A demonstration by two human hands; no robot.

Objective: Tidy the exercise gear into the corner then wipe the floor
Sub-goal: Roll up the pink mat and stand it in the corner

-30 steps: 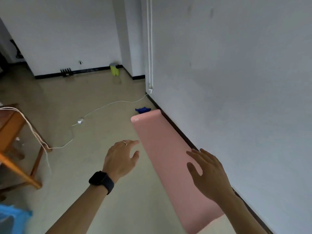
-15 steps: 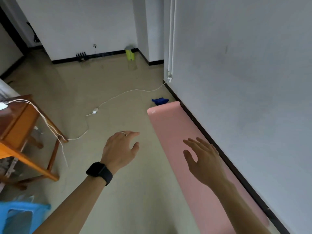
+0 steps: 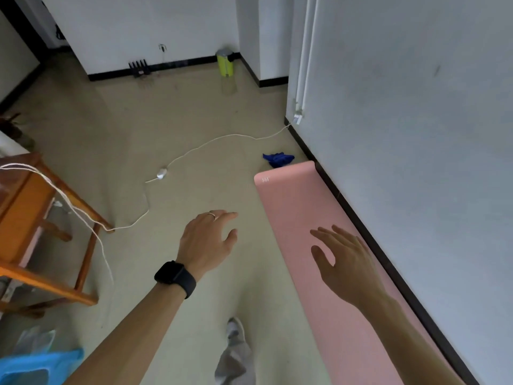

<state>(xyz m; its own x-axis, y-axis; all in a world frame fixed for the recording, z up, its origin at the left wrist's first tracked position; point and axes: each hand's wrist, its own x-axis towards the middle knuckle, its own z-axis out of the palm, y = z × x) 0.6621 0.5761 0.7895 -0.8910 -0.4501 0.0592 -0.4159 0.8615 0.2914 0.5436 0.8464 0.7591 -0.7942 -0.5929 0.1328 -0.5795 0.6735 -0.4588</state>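
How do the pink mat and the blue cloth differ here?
The mat is pink, long and spread flat; the cloth is blue, small and crumpled. The right hand is over the mat, well away from the cloth. Both lie on the floor beside the wall.
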